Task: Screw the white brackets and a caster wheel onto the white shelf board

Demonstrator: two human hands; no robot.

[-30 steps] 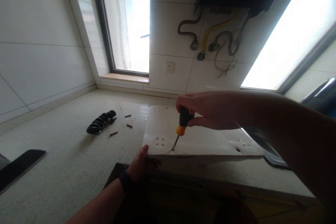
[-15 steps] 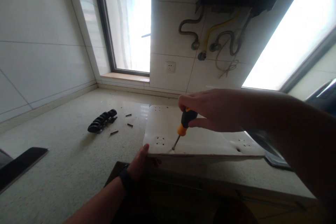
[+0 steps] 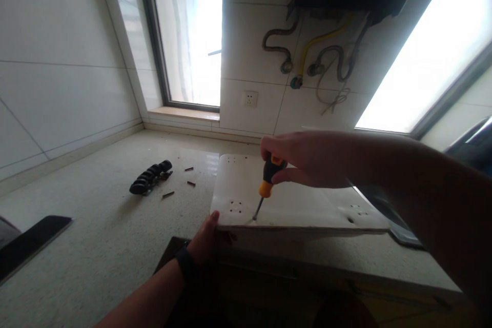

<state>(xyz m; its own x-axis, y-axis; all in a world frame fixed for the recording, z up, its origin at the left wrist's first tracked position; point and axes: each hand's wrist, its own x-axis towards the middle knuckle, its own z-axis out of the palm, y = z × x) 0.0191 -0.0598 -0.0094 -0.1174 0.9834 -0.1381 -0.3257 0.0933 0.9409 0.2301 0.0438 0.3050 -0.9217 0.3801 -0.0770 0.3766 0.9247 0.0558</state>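
My right hand (image 3: 294,159) is wrapped round the black and orange handle of a screwdriver (image 3: 266,180). The tool leans slightly, its tip down in a hole near the front edge of a white panel (image 3: 292,210). At the panel's front left corner my left hand (image 3: 210,236) grips the edge, thumb on top and fingers underneath. Sets of small holes mark the panel's corners, and a larger dark hole sits near its right end. Left of the panel lie several screws (image 3: 191,183) and a black ribbed part (image 3: 150,177).
The panel rests on a speckled countertop (image 3: 96,256), overhanging its front edge. A dark flat object (image 3: 34,246) lies at the far left. A sink rim (image 3: 405,236) is at the right. Pipes (image 3: 330,56) and a socket (image 3: 249,99) are on the tiled wall behind.
My right hand and the screwdriver handle have turned slightly; the tip stays at the same hole. My left hand still holds the panel's corner.
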